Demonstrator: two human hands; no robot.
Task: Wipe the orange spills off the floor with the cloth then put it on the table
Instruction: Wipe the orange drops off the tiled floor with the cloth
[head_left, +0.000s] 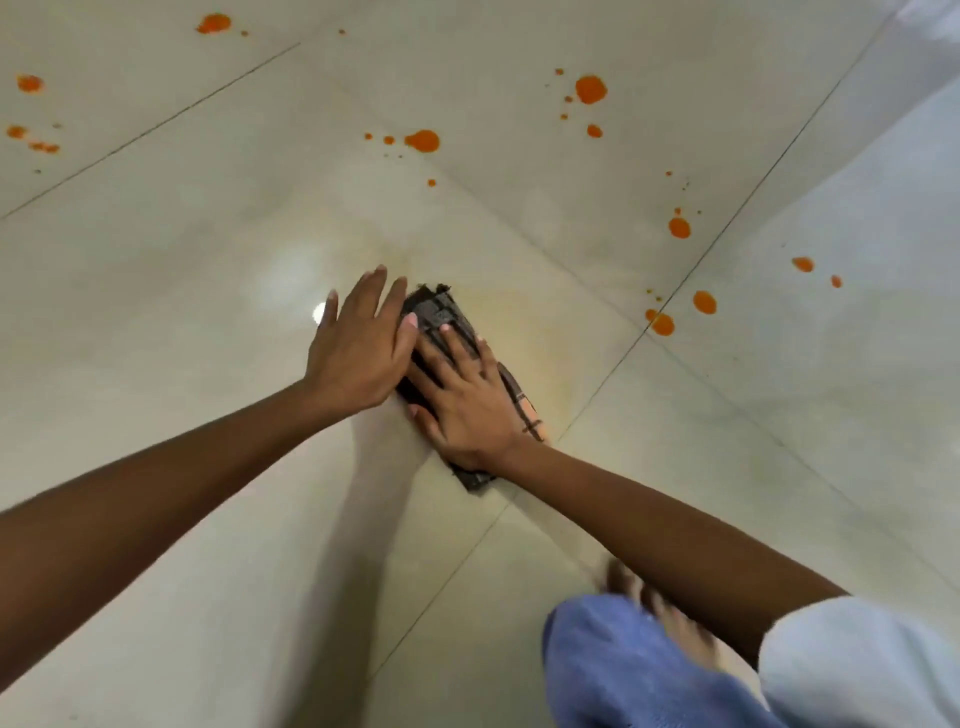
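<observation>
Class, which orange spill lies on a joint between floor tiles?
The orange blot right of the cloth, touching the corner where the joints cross; the other spills sit on open tile.

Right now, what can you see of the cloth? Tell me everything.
The cloth is dark brown with a thin checked pattern. It is folded into a long pad, with a frayed far end and an orange-tinged strip along its right edge. It lies flat on the pale tiled floor, running diagonally. The right hand presses on it with spread, straight fingers. The left hand, also flat, overlaps its left edge.
</observation>
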